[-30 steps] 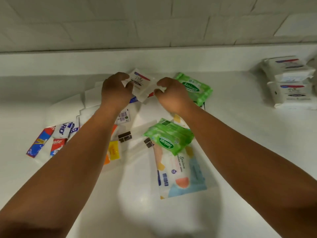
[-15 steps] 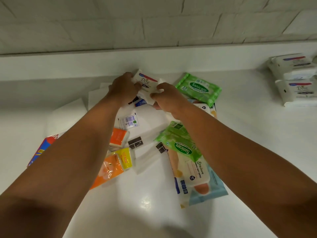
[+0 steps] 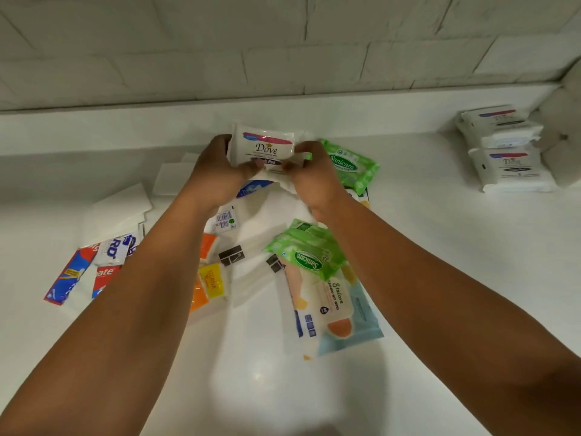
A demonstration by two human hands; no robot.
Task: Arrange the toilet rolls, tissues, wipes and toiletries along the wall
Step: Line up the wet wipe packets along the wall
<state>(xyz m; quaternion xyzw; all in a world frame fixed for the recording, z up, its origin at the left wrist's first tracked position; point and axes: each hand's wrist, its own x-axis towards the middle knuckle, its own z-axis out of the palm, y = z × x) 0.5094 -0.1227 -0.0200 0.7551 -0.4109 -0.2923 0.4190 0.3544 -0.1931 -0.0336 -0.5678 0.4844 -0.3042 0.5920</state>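
Left grip (image 3: 217,174) and right grip (image 3: 314,180) both clasp a white Dove wipes pack (image 3: 265,146), one at each end, over the counter (image 3: 440,247). A green Sanicare pack (image 3: 352,165) lies just right of the right grip; two more Dove packs (image 3: 506,152) sit well off to its right.

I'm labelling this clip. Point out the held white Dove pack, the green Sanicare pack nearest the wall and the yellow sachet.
White Dove pack (image 3: 265,147), head view, printed front.
Green Sanicare pack nearest the wall (image 3: 344,162), head view, logo oval.
Yellow sachet (image 3: 213,280), head view, middle.
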